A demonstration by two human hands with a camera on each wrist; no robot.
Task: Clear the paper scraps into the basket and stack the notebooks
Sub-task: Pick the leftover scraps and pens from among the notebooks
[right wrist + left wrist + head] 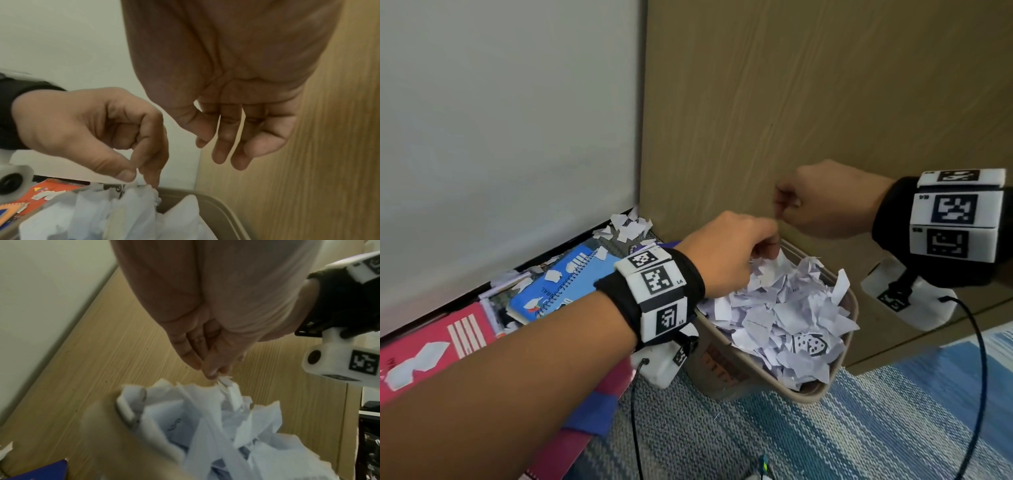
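A beige basket (722, 371) stands on the carpet, heaped with torn white paper scraps (780, 315). My left hand (767, 246) hangs over its far rim with fingertips bunched, pinching a small white scrap (226, 382) just above the heap. My right hand (786, 205) hovers higher beside it, fingers (220, 152) relaxed and holding nothing. A blue spiral notebook (558, 287) and a pink notebook (431, 342) lie to the left, with scraps on them. More loose scraps (626, 226) lie in the corner behind.
A wooden cabinet panel (825, 102) rises right behind the basket, and a white wall (500, 120) runs along the left. A magenta notebook (571, 445) lies under my left forearm. Striped blue carpet (859, 428) spreads in front, with wrist cables (979, 377) hanging over it.
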